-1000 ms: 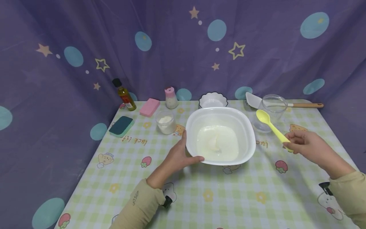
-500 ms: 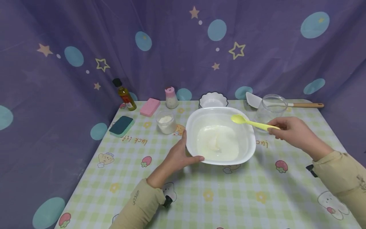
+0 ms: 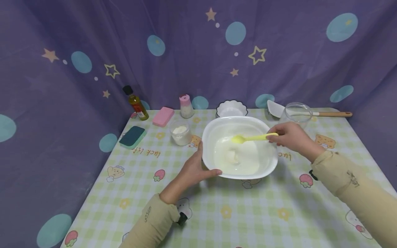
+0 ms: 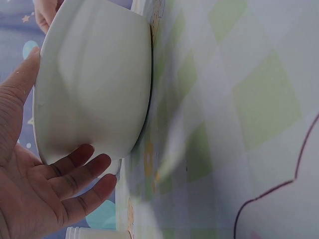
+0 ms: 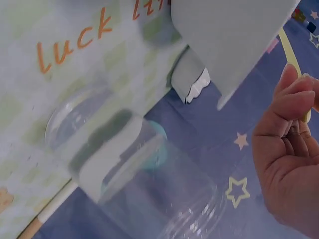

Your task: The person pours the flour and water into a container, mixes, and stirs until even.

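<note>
A white bowl (image 3: 214,132) with pale, whitish liquid (image 3: 248,158) and a small pale lump (image 3: 232,156) in it stands on the table. My left hand (image 3: 192,168) holds its near left corner. In the left wrist view, the thumb lies at the bowl's rim and several fingers (image 4: 79,181) rest against the outer wall. My right hand (image 3: 289,137) pinches the handle of a yellow spoon (image 3: 252,138) at the bowl's right rim. The spoon's head hangs inside the bowl's outline, over the liquid. In the right wrist view, the right hand (image 5: 291,144) shows curled fingers, the spoon mostly hidden.
Behind the right hand stands a clear jar (image 3: 296,113), with a spatula (image 3: 328,114) beyond it. A scalloped dish (image 3: 231,108) sits behind the bowl. To the left are a cup of white powder (image 3: 180,134), shaker (image 3: 186,106), pink sponge (image 3: 163,116), green sponge (image 3: 132,137) and oil bottle (image 3: 136,105).
My right hand has moved left with the yellow spoon, from beside the clear jar to the bowl's right rim, bringing the spoon's head over the liquid. The left hand and bowl have stayed put.
</note>
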Demonstrator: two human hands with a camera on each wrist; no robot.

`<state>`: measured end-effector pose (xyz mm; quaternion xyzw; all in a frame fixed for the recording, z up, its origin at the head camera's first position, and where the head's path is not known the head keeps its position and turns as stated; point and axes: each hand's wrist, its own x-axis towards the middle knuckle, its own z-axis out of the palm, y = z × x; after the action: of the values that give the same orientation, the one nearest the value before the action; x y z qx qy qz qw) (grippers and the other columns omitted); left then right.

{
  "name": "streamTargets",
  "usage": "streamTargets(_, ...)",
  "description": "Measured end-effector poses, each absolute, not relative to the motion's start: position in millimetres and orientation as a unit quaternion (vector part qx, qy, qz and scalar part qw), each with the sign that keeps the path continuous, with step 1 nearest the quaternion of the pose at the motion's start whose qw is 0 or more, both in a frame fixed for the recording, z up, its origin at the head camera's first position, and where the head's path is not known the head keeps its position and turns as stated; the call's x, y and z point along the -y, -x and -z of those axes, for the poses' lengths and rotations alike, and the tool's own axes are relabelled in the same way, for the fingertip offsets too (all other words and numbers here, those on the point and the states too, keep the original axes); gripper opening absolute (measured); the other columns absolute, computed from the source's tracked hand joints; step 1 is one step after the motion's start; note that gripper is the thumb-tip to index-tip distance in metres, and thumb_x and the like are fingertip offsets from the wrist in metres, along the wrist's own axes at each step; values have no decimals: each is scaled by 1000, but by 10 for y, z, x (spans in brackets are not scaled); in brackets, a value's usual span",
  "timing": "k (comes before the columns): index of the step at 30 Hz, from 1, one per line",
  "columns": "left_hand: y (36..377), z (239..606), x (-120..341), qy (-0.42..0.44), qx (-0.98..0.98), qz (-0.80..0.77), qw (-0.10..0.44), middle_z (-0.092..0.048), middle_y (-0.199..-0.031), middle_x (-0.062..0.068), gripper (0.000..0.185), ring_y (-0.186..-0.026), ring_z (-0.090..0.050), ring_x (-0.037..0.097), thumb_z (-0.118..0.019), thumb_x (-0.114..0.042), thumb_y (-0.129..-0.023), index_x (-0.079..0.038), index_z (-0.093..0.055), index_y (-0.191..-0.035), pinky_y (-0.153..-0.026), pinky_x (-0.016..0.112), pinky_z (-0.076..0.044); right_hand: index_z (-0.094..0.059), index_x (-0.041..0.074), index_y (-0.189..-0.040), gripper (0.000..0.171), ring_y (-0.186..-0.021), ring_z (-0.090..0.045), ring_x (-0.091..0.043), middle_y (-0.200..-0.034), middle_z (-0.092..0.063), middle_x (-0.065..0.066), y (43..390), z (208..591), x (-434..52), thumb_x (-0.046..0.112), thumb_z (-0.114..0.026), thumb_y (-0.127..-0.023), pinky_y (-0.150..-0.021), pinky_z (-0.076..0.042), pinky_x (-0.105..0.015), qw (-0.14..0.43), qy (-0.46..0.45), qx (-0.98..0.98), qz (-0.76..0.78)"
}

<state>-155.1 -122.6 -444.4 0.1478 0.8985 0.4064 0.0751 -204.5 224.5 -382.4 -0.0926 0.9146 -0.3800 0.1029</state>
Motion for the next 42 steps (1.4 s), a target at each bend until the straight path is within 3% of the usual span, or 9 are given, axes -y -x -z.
streamTargets(7, 1552, 4455, 1222, -152, -898, -407, 72, -16, -161, 4, 130, -143, -25, 21, -85, -50, -69, -21, 6, -157, -112, 45, -27, -72, 0, -104, 24, -61, -57, -21, -87, -73, -12, 2117, 3899, -2127, 21, -69, -92, -53, -45, -31, 112, 82, -907, 398)
streamTargets(13, 1548, 4455, 1225, -147, -896, -413, 72, -16, -161, 2, 130, -143, -25, 20, -86, -50, -69, -20, 5, -157, -112, 45, -27, -73, 1, -107, 24, -56, -57, -21, -87, -73, -11, 2166, 3950, -2048, 20, -69, -92, -53, -47, -32, 93, 85, -915, 382)
streamTargets(19, 1536, 4457, 1228, -146, -895, -414, 72, -19, -160, 3, 131, -142, -27, 20, -86, -50, -68, -19, 4, -158, -112, 45, -28, -75, 1, -104, 20, -57, -60, -19, -85, -73, -8, 2165, 3934, -2043, 15, -69, -91, -55, -50, -33, 81, 104, -930, 342)
streamTargets(29, 1534, 4447, 1233, -142, -899, -408, 77, -17, -161, 2, 130, -143, -25, 19, -85, -52, -68, -23, 6, -157, -112, 44, -27, -78, 5, -98, 15, -62, -60, -20, -83, -73, -5, 2067, 3870, -2077, 16, -73, -88, -56, -50, -33, 121, 160, -919, 339)
streamTargets(42, 1539, 4443, 1219, -147, -898, -409, 70, -18, -161, 4, 130, -143, -26, 21, -86, -48, -69, -20, 5, -157, -112, 46, -28, -78, 7, -97, 12, -71, -61, -17, -87, -74, -5, 2060, 4065, -1812, 13, -72, -89, -65, -49, -36, -13, 198, -928, 316)
